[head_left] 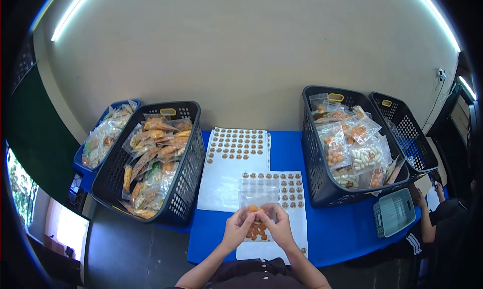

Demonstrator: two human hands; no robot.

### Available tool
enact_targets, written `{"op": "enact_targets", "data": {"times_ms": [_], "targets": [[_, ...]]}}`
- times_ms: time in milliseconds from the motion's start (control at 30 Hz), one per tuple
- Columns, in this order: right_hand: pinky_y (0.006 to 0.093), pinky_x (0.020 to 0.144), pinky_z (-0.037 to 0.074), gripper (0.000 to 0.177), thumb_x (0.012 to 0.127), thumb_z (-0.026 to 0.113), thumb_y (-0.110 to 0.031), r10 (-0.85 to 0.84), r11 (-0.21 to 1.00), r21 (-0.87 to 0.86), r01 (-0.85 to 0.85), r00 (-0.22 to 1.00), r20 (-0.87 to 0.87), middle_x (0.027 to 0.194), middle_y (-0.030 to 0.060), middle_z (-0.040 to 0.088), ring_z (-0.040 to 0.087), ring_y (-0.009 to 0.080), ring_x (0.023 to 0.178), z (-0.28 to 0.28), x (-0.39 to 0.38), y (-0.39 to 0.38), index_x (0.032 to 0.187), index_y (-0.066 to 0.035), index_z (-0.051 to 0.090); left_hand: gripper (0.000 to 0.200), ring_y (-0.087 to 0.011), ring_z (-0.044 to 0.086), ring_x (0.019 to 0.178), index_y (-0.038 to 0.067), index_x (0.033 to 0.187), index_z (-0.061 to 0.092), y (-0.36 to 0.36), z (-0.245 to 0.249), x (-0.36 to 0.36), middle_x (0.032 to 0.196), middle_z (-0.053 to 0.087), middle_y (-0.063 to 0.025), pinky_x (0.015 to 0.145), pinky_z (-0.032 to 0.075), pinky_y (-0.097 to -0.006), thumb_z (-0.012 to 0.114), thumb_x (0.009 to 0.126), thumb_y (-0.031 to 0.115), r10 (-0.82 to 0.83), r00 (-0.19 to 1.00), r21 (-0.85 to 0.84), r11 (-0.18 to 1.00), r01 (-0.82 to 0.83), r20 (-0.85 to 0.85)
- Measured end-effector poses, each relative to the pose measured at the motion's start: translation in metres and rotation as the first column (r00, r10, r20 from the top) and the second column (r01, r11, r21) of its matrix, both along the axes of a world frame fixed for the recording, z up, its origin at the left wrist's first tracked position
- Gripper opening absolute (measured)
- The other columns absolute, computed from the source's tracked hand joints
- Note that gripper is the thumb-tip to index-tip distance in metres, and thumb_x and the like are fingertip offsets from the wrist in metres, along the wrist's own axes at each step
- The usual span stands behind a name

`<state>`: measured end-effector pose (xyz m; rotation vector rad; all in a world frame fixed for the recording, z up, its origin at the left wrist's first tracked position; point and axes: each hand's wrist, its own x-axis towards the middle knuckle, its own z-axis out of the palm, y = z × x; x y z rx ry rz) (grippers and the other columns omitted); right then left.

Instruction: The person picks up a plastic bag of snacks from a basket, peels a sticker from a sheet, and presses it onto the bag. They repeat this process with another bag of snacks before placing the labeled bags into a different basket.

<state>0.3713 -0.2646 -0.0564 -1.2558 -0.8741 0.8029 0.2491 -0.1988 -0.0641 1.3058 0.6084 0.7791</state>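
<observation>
My left hand (236, 229) and my right hand (278, 230) both hold a clear zip bag (258, 190) over the blue table, gripping its two sides. My thumbs meet near the middle of the bag, and what lies right under them is partly hidden. Orange-brown round pieces (257, 233) fill the lower part of the bag. Beneath it lies a white sheet of round brown stickers (292, 191), partly covered by the bag and my hands. A second sticker sheet (226, 176) lies behind and to the left, its remaining stickers in rows towards the top.
A dark basket (195, 153) of filled bags stands left, with a blue basket (80, 162) of bags beyond it. At right are another dark basket (322, 183) of bags, a further dark basket (427, 161) and a small grey-green basket (395, 216). Another person (443, 218) is at the right edge.
</observation>
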Motion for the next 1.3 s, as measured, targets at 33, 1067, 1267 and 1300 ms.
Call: {"op": "enact_targets", "data": {"times_ms": [33, 1067, 1267, 1300], "targets": [[0.0216, 0.07, 0.042, 0.021, 0.081, 0.062, -0.012, 0.024, 0.999, -0.029, -0.024, 1.0, -0.009, 0.086, 0.0027, 0.057, 0.053, 0.0077, 0.077, -0.001, 0.0, -0.001, 0.097, -0.001, 0.054, 0.029, -0.0107, 0.056, 0.088, -0.008, 0.108, 0.049, -0.001, -0.007, 0.001, 0.097, 0.06, -0.0106, 0.075, 0.046, -0.0215, 0.05, 0.089, 0.014, 0.037, 0.999, -0.007, 0.999, -0.037, 0.003], [0.021, 0.069, 0.043, 0.018, 0.084, 0.057, -0.011, 0.103, 0.993, -0.042, -0.111, 0.981, -0.163, 0.09, 0.0046, 0.057, 0.056, 0.0079, 0.077, -0.008, 0.002, -0.011, 0.097, 0.002, 0.058, 0.035, -0.0126, 0.057, 0.09, -0.003, 0.115, 0.046, 0.002, 0.003, -0.015, 0.101, 0.059, -0.0103, 0.078, 0.047, -0.0244, 0.055, 0.086, 0.014, -0.169, 0.986, -0.109, 0.98, 0.169, 0.009], [0.0214, 0.068, 0.043, 0.015, 0.083, 0.06, -0.013, -0.014, 0.999, -0.04, 0.011, 0.995, -0.099, 0.082, 0.0029, 0.059, 0.055, 0.0075, 0.075, -0.01, -0.002, -0.01, 0.088, 0.001, 0.06, 0.039, -0.0117, 0.057, 0.09, -0.002, 0.119, 0.044, 0.004, -0.006, -0.014, 0.101, 0.059, -0.0086, 0.078, 0.047, -0.0241, 0.057, 0.085, 0.013, -0.232, 0.969, -0.056, 0.972, 0.228, -0.088], [0.0209, 0.063, 0.043, 0.015, 0.083, 0.06, -0.013, -0.021, 0.999, -0.033, 0.017, 0.993, -0.116, 0.082, 0.0031, 0.058, 0.056, 0.0079, 0.071, -0.009, -0.002, -0.01, 0.088, 0.001, 0.061, 0.04, -0.0119, 0.057, 0.091, -0.002, 0.12, 0.044, 0.005, -0.007, -0.015, 0.102, 0.059, -0.0089, 0.078, 0.047, -0.0243, 0.057, 0.085, 0.013, -0.248, 0.966, -0.067, 0.967, 0.244, -0.07]]}}
